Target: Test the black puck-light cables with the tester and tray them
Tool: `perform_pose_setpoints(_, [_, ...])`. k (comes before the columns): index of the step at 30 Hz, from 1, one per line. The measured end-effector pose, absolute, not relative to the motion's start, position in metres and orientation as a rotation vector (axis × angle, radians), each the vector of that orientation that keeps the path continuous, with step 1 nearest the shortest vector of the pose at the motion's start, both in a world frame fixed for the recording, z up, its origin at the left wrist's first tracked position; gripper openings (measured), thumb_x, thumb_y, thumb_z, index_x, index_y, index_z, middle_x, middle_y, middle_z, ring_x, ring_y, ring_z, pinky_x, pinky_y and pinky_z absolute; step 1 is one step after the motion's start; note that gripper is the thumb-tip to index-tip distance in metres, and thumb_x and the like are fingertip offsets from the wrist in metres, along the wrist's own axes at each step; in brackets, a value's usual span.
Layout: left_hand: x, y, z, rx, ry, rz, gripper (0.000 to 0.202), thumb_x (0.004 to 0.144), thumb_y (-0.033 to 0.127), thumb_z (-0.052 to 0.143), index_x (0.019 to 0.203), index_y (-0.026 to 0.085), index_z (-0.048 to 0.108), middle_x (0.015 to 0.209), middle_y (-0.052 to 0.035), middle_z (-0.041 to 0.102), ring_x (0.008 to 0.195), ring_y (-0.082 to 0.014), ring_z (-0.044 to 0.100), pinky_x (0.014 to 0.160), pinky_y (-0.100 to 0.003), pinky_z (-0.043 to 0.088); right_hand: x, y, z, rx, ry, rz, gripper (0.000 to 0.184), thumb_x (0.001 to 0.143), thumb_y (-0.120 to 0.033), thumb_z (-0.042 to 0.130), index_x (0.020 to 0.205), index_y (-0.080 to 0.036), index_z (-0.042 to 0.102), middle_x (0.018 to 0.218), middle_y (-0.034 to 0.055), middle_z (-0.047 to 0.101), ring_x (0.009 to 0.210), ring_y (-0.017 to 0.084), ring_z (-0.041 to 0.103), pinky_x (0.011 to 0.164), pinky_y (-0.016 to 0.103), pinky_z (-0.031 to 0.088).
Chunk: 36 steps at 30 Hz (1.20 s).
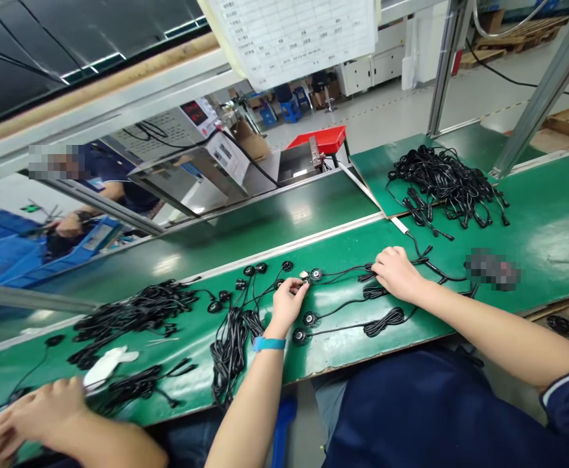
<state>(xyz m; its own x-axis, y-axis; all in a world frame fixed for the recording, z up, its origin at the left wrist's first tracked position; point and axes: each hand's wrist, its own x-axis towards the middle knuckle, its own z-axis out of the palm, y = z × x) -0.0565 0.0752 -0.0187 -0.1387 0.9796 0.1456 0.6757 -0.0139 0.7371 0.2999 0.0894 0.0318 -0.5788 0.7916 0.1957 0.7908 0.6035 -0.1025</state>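
Observation:
My left hand [287,304], with a blue band at the wrist, pinches a small round black cable head at its fingertips. Just beyond the fingers lies another round black head [316,275]. My right hand [397,272] is closed over a black coiled cable [366,277]; the fingers partly hide it. Nearer to me, two more round heads [300,335] lie on the green bench with their cables running to tied coils [384,322]. To the right, the cables' other ends meet a branching black lead [435,270] beside a dark blurred block [493,268].
Bundles of round-headed cables [228,351] lie left of my arm. Larger cable piles lie at the left [133,318] and far right [443,185]. A co-worker's hands [45,409] are at the lower left. A metal frame and a hanging paper [294,39] stand in front.

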Motion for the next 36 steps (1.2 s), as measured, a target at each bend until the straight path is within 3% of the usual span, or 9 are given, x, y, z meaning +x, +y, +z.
perform_pose_setpoints(5, [-0.058, 0.073, -0.018, 1.702, 1.866, 0.940, 0.040, 0.084, 0.060, 0.063, 0.087, 0.020, 0.063, 0.077, -0.0030, 0.066, 0.068, -0.0177, 0.059, 0.068, -0.030, 0.049, 0.324, 0.068, 0.026, -1.277, -2.653, 0.152, 0.002, 0.093, -0.019, 0.069, 0.093, -0.017, 0.071, 0.099, 0.0105, 0.066, 0.100, 0.027, 0.057, 0.095, 0.045, 0.038])
perform_pose_setpoints(8, [-0.058, 0.094, -0.019, 1.666, 1.976, 0.986, 0.040, 0.083, 0.056, 0.063, 0.099, 0.019, 0.064, 0.081, -0.0052, 0.067, 0.073, -0.0204, 0.062, 0.072, -0.033, 0.050, 0.329, 0.055, 0.011, -1.264, -2.473, 0.133, 0.015, 0.096, -0.022, 0.067, 0.110, -0.017, 0.070, 0.122, 0.0152, 0.065, 0.116, 0.032, 0.056, 0.103, 0.052, 0.038])
perform_pose_setpoints(10, [-0.057, 0.113, -0.019, 1.681, 2.008, 0.976, 0.034, 0.079, 0.049, 0.069, 0.094, 0.019, 0.068, 0.082, -0.0062, 0.068, 0.076, -0.0222, 0.063, 0.078, -0.036, 0.051, 0.330, 0.043, 0.004, -1.220, -2.304, 0.122, 0.020, 0.100, -0.026, 0.062, 0.118, -0.018, 0.068, 0.132, 0.0166, 0.062, 0.123, 0.033, 0.054, 0.105, 0.054, 0.040])
perform_pose_setpoints(14, [-0.058, 0.130, -0.015, 1.731, 1.982, 0.934, 0.016, 0.077, 0.036, 0.066, 0.072, 0.021, 0.068, 0.078, -0.0055, 0.068, 0.076, -0.0218, 0.063, 0.083, -0.036, 0.051, 0.342, 0.014, -0.002, -1.169, -2.005, 0.146, 0.016, 0.101, -0.025, 0.060, 0.112, -0.020, 0.069, 0.115, 0.0122, 0.069, 0.107, 0.028, 0.064, 0.094, 0.047, 0.050])
perform_pose_setpoints(17, [-0.062, 0.102, -0.004, 1.718, 2.025, 0.995, 0.020, 0.085, 0.037, 0.059, 0.079, 0.021, 0.069, 0.085, -0.0061, 0.071, 0.084, -0.0221, 0.065, 0.086, -0.036, 0.052, 0.360, -0.003, -0.008, -1.180, -1.830, 0.123, 0.010, 0.096, -0.019, 0.066, 0.105, -0.021, 0.070, 0.100, 0.0082, 0.070, 0.093, 0.025, 0.067, 0.085, 0.042, 0.054])
perform_pose_setpoints(22, [-0.066, -0.004, 0.013, 1.727, 2.054, 1.198, 0.024, 0.096, 0.043, 0.056, 0.094, 0.022, 0.068, 0.100, -0.0069, 0.072, 0.096, -0.0229, 0.068, 0.093, -0.038, 0.054, 0.376, -0.017, -0.024, -1.199, -1.735, 0.151, 0.015, 0.092, -0.012, 0.069, 0.102, -0.022, 0.068, 0.091, 0.0054, 0.070, 0.076, 0.019, 0.064, 0.066, 0.034, 0.054])
perform_pose_setpoints(28, [-0.049, -0.072, -0.011, 1.769, 2.000, 1.231, 0.019, 0.098, 0.037, 0.059, 0.088, 0.023, 0.066, 0.098, -0.0072, 0.072, 0.098, -0.0231, 0.069, 0.094, -0.041, 0.055, 0.375, -0.018, -0.030, -1.213, -1.760, 0.160, 0.014, 0.092, -0.012, 0.069, 0.101, -0.023, 0.068, 0.088, 0.0048, 0.070, 0.071, 0.018, 0.063, 0.066, 0.035, 0.054])
perform_pose_setpoints(33, [-0.041, -0.070, -0.032, 1.551, 2.145, 1.296, 0.025, 0.097, 0.045, 0.060, 0.097, 0.021, 0.068, 0.101, -0.0095, 0.072, 0.097, -0.0240, 0.069, 0.092, -0.041, 0.057, 0.377, -0.017, -0.029, -1.184, -1.781, 0.177, 0.016, 0.091, -0.012, 0.070, 0.101, -0.023, 0.068, 0.088, 0.0038, 0.070, 0.071, 0.017, 0.063, 0.063, 0.033, 0.054])
perform_pose_setpoints(36, [-0.039, -0.066, -0.033, 1.425, 2.112, 1.349, 0.027, 0.096, 0.047, 0.060, 0.093, 0.020, 0.067, 0.102, -0.0097, 0.071, 0.098, -0.0237, 0.069, 0.093, -0.040, 0.057, 0.376, -0.017, -0.028, -1.177, -1.780, 0.169, 0.016, 0.091, -0.010, 0.069, 0.101, -0.022, 0.068, 0.088, 0.0038, 0.070, 0.069, 0.016, 0.062, 0.064, 0.032, 0.054])
